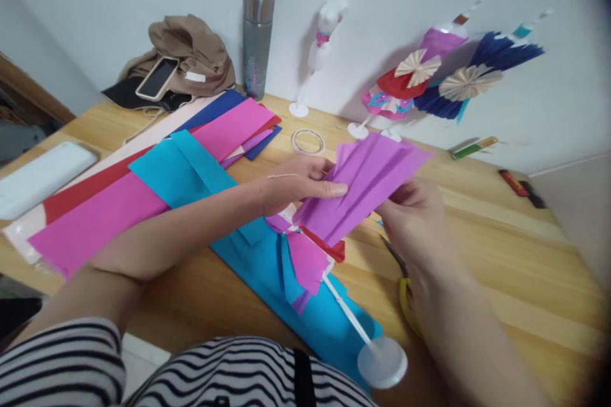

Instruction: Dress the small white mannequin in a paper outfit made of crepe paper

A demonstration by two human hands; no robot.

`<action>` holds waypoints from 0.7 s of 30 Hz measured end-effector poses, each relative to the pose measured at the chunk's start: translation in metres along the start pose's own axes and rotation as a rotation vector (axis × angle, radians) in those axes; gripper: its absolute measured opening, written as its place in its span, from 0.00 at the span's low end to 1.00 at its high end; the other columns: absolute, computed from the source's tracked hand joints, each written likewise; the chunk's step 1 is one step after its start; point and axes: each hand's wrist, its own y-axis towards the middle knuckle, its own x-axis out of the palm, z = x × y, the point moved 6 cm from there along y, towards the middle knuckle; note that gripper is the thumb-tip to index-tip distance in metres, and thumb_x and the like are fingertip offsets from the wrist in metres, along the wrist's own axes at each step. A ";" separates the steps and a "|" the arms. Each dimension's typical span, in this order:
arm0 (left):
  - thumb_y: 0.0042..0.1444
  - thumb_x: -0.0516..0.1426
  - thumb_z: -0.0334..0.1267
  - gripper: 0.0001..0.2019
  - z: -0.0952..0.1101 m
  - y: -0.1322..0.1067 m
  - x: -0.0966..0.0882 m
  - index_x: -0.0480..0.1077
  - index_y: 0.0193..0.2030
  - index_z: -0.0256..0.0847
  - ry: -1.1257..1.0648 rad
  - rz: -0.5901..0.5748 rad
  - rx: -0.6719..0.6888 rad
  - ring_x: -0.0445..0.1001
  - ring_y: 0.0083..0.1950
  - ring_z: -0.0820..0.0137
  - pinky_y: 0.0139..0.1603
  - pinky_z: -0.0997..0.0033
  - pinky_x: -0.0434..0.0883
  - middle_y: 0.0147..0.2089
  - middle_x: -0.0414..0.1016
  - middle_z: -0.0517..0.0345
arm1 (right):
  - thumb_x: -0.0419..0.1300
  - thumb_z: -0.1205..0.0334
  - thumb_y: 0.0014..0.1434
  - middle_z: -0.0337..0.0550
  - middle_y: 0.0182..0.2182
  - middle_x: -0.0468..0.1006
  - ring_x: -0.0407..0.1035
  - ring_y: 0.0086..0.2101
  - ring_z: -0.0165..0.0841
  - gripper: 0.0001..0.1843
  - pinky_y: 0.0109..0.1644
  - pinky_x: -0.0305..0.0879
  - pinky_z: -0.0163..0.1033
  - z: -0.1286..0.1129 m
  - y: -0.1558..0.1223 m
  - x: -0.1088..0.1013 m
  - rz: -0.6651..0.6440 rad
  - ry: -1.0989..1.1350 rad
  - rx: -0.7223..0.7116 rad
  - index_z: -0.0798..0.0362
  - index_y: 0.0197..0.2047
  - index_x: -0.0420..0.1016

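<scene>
A sheet of purple crepe paper (367,181), creased lengthwise, is held up between both hands above the table. My left hand (300,187) pinches its left side, thumb on top. At the lower right edge, my right hand (413,213) is closed on the paper, its fingertips partly hidden. Beneath the sheet lies a figure on a white stick with a round white base (382,362), dressed in pink paper (305,261) with blue and red pieces. Scissors (405,299) with yellow handles lie under my right forearm, partly covered.
Blue paper (286,292) lies under the figure, and pink paper (105,222) sits to the left. A tape roll (308,141) is behind my hands. Along the wall stand a thermos (258,38), a white figure (322,44) and two dressed figures, one in dark blue paper (506,54).
</scene>
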 end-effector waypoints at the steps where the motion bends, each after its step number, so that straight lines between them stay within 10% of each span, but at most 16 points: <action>1: 0.45 0.73 0.44 0.21 0.000 -0.002 0.003 0.76 0.41 0.34 0.028 -0.035 -0.021 0.81 0.46 0.58 0.52 0.58 0.74 0.41 0.82 0.47 | 0.75 0.64 0.48 0.36 0.22 0.76 0.67 0.22 0.30 0.08 0.28 0.66 0.38 0.001 0.000 -0.001 0.017 0.003 0.009 0.48 0.28 0.79; 9: 0.47 0.69 0.36 0.19 0.006 -0.003 -0.008 0.77 0.47 0.34 0.095 0.133 0.079 0.79 0.52 0.53 0.55 0.55 0.74 0.46 0.82 0.45 | 0.69 0.34 0.53 0.42 0.31 0.81 0.76 0.32 0.38 0.24 0.35 0.74 0.43 0.005 0.001 0.001 -0.060 0.185 0.019 0.47 0.38 0.83; 21: 0.43 0.75 0.40 0.27 0.003 0.004 -0.012 0.75 0.50 0.36 -0.287 0.097 0.080 0.82 0.51 0.55 0.58 0.54 0.75 0.46 0.83 0.46 | 0.74 0.55 0.49 0.38 0.31 0.84 0.76 0.31 0.39 0.10 0.37 0.76 0.46 0.016 0.011 -0.012 0.090 -0.008 0.012 0.45 0.35 0.81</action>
